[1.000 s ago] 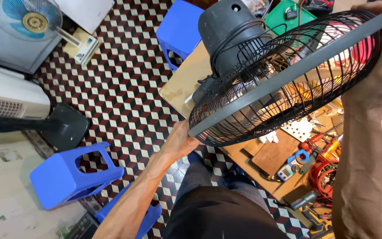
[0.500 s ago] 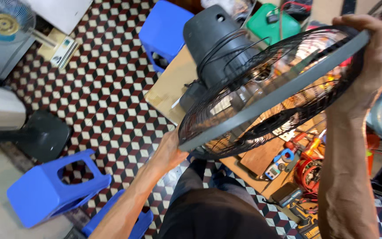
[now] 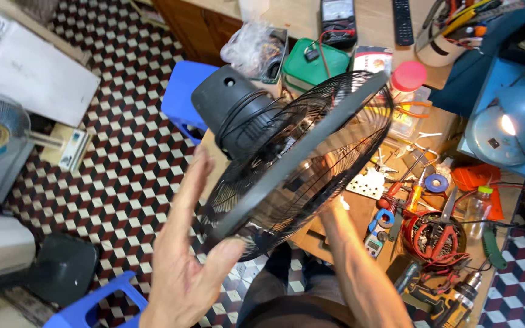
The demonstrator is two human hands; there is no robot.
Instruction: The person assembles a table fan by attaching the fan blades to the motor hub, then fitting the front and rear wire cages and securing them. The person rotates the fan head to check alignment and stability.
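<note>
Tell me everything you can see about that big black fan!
The black fan has a round wire cage, a grey rim band and a bulky black motor housing wrapped with cord. It looks like metal and plastic. It is held tilted above the cluttered workbench. The left hand presses its lower rim; the right hand reaches behind the cage.

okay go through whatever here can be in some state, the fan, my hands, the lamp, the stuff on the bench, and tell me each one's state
Black fan: lifted off the bench, tilted, cage closed.
Left hand: open, thumb on the cage rim.
Right hand: behind the cage, grip hidden.
Blue lamp: lit.
Green box: lid shut.
Pink-lidded jar: capped.
</note>
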